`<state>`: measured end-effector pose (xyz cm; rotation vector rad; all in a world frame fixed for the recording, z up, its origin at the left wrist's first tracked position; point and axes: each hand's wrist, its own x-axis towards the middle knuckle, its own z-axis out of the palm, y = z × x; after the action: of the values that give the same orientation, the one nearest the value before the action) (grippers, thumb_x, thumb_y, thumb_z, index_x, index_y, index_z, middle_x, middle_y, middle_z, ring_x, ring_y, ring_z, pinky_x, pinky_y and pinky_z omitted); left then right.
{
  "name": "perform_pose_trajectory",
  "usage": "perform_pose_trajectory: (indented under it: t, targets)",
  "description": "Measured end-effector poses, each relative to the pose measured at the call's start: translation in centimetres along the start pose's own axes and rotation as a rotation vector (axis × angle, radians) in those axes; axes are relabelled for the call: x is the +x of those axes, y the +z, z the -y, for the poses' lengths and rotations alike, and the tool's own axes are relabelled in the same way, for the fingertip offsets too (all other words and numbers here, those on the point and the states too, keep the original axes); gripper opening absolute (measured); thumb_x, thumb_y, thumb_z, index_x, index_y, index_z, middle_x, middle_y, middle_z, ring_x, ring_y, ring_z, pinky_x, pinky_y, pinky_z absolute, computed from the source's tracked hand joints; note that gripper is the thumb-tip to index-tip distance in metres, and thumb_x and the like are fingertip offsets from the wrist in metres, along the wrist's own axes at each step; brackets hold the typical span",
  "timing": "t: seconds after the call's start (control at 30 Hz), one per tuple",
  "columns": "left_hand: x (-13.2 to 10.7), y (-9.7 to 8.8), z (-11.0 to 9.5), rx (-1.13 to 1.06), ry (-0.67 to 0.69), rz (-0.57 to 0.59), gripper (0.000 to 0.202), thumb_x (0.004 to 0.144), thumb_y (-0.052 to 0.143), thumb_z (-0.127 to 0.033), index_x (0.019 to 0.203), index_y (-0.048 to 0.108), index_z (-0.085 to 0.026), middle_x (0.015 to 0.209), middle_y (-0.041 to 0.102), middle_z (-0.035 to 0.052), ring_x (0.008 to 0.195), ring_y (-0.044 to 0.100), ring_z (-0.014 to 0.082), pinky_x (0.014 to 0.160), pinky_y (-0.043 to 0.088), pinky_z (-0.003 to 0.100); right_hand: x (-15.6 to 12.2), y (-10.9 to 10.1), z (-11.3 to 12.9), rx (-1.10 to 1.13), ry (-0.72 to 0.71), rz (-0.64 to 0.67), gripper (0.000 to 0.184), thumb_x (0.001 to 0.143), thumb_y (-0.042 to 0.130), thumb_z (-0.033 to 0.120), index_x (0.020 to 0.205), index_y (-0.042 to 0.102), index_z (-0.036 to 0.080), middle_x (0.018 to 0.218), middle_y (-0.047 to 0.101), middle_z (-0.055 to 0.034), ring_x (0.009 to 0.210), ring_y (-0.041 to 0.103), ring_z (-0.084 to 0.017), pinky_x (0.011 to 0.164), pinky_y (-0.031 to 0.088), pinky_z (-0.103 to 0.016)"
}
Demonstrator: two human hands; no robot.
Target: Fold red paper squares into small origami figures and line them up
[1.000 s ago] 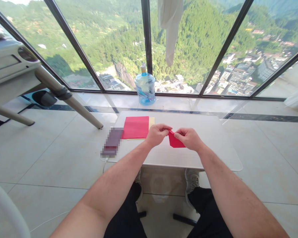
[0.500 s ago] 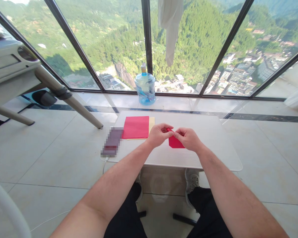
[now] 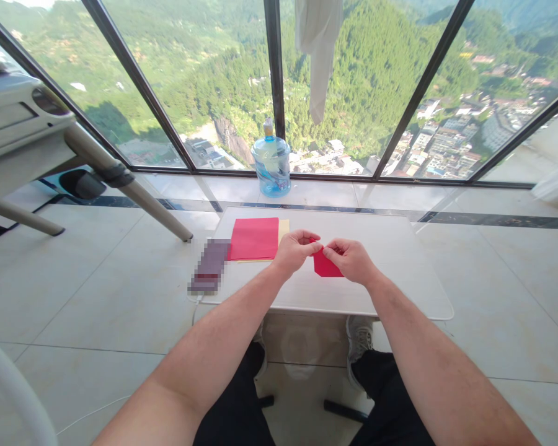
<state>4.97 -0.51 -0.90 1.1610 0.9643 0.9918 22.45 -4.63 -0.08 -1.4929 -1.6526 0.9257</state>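
A small folded piece of red paper is held between my hands over the white table. My left hand pinches its upper left edge between thumb and fingers. Close beside it, my right hand is closed on the paper's upper right part and hides that side. The lower edge of the paper shows a slanted corner at the left. Left of my hands lies a stack of red paper sheets, with yellowish paper sticking out from under it.
A blurred-out phone-like object with a white cable lies at the table's left end. Behind the table a blue water jug stands by the windows. A grey metal leg reaches the floor at left.
Both hands and the red paper have shifted very slightly to the left. My fingertips remain closed on the paper's upper edge.
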Motion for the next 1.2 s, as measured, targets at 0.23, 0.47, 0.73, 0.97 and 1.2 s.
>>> perform_pose_trajectory:
  t: [0.23,0.47,0.73,0.97,1.2]
  targets:
    - [-0.2,0.3,-0.3,-0.042,-0.020,-0.076,0.023,0.062,0.082,-0.028,0.080,0.073,-0.015,0.070,0.072,0.0026,0.067,0.063,0.0130,0.064,0.048,0.027,0.1,0.2,0.1,0.001,-0.015,-0.007,0.030,0.085,0.061,0.044,0.074,0.068,0.017,0.070,0.067,-0.0026,0.066,0.059,-0.017,0.058,0.046,-0.028]
    - [-0.4,0.5,-0.6,-0.067,-0.016,-0.112,0.023,0.063,0.081,-0.028,0.082,0.077,-0.016,0.071,0.074,0.0037,0.072,0.065,0.0151,0.067,0.049,0.028,0.0,0.2,0.1,0.003,-0.028,-0.008,0.028,0.085,0.061,0.043,0.075,0.070,0.018,0.070,0.068,-0.0033,0.066,0.061,-0.019,0.057,0.047,-0.029]
    - [-0.4,0.2,-0.6,-0.023,-0.024,-0.032,0.027,0.064,0.080,-0.028,0.087,0.075,-0.014,0.071,0.072,0.0034,0.067,0.063,0.0130,0.063,0.048,0.026,0.0,0.1,0.0,-0.008,-0.013,-0.001,0.026,0.085,0.061,0.040,0.070,0.070,0.019,0.068,0.069,-0.0029,0.064,0.060,-0.019,0.056,0.045,-0.029]
    - [-0.2,-0.2,-0.7,0.160,-0.080,0.050,0.016,0.063,0.078,-0.025,0.068,0.067,-0.014,0.062,0.061,-0.0018,0.057,0.053,0.0083,0.055,0.043,0.023,-0.1,0.2,-0.4,-0.063,-0.037,0.012,0.030,0.085,0.061,0.043,0.070,0.070,0.019,0.065,0.067,-0.0018,0.061,0.058,-0.016,0.056,0.043,-0.028]
    - [-0.3,-0.6,-1.1,0.204,-0.126,0.106,0.017,0.062,0.077,-0.025,0.067,0.066,-0.014,0.061,0.062,-0.0004,0.058,0.054,0.0094,0.057,0.042,0.024,-0.1,0.4,-0.4,-0.095,-0.046,0.038,0.035,0.086,0.060,0.047,0.072,0.071,0.017,0.066,0.068,-0.0010,0.063,0.058,-0.015,0.056,0.043,-0.026]
